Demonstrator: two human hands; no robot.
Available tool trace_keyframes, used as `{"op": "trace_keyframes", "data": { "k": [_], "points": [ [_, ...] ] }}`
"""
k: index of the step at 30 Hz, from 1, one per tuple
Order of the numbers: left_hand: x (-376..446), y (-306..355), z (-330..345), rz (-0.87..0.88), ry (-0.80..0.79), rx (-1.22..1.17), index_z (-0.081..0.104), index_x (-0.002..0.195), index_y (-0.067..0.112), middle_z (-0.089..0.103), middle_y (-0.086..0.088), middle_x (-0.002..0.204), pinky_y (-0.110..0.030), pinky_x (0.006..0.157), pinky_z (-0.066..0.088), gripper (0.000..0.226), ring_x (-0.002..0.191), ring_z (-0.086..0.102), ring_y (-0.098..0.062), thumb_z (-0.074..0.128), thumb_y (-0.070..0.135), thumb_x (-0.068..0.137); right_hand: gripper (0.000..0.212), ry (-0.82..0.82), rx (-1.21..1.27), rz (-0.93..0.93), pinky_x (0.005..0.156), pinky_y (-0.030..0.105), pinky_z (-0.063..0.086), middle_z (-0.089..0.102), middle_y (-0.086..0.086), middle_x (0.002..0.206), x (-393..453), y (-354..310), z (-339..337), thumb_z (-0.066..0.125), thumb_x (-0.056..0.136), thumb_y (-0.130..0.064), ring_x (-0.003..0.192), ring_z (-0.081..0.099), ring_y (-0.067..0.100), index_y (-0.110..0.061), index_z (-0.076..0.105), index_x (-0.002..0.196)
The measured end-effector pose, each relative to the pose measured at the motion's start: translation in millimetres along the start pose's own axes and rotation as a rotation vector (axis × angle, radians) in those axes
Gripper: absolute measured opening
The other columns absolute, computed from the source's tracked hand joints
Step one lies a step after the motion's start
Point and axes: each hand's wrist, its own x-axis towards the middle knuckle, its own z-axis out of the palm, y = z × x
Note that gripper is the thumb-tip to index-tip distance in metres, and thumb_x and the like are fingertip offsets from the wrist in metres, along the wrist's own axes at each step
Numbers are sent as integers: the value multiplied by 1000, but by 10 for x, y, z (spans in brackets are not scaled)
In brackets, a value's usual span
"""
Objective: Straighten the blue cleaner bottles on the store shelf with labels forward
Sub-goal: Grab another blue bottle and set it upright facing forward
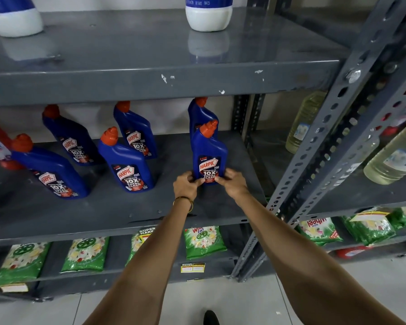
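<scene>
Harpic bottle, front right of grey shelf [127,207], held at base by both hands.

Left hand [186,186]: fingers closed on the lower left edge of the Harpic bottle [209,158]. Bottle stands upright between both sets of fingertips, label facing forward. Right hand [232,182]: fingers closed on its lower right edge. Second blue bottle [201,118] directly behind.

We are in a shop: grey steel racks [164,83] carry rows of identical blue cleaner bottles [127,163] facing out, green detergent packets [204,242] line the shelf below with a yellow price tag [192,267] on its edge, and oil bottles [302,123] stand far right.
</scene>
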Motion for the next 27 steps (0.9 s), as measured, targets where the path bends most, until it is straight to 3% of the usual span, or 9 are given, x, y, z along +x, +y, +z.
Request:
{"op": "trace_keyframes", "data": {
  "k": [7,14,18,27],
  "points": [
    [-219,-68,-71,-19,-34,-23,63,110,-2,68,-19,112,-33,90,50,40,103,64,-29,74,14,74,35,22,-54,-20,98,35,47,66,13,121,-312,40,-8,65,84,-10,113,61,25,-6,61,118],
    [-509,-175,-110,-17,-63,29,65,103,0,71,-20,105,-43,90,53,41,99,66,-31,78,21,71,36,53,-82,-42,96,32,46,65,15,121,-701,136,-31,64,84,-9,113,60,26,-2,59,120],
    [-656,-188,-131,0,-71,53,64,108,0,70,-20,109,-41,92,52,44,102,65,-31,77,22,72,37,60,-76,-28,100,36,46,65,16,121,-850,153,-46,64,85,-9,114,60,27,-2,58,121],
    [-770,-177,-123,-4,-55,62,62,111,1,69,-19,112,-40,94,51,42,104,64,-30,73,21,76,36,39,-118,-12,93,31,44,65,13,123,-904,171,-79,61,87,-14,114,59,25,-6,57,122]
  ]
}}
